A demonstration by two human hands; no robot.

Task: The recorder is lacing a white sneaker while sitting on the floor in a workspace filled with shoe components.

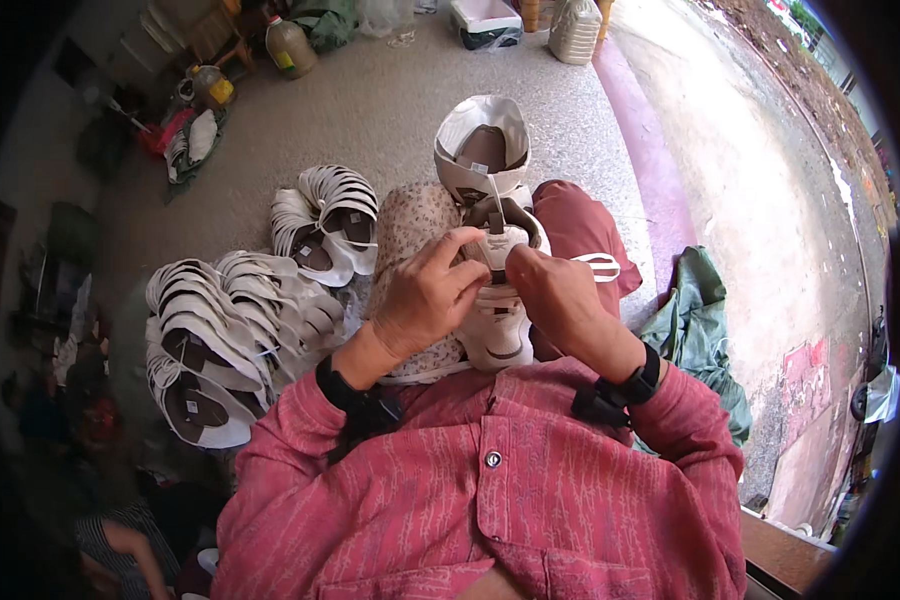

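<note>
1. Hands meet over a white shoe upper (498, 320) lying in the lap.
2. Left hand (425, 295) is curled, fingertips pinching the upper's top edge.
3. Right hand (555, 295) is closed on the same edge, perhaps gripping a thin white strap (600, 265); the view is too small to tell.
4. Stacked white uppers (235, 330) lie on the floor at the person's left.
5. Another upper (482, 145) rests beyond the knees.

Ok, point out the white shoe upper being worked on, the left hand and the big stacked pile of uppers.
white shoe upper (498, 335), head view, lower white panel.
left hand (422, 297), head view, back of hand.
stacked pile of uppers (225, 320), head view, middle of the stack.
</note>
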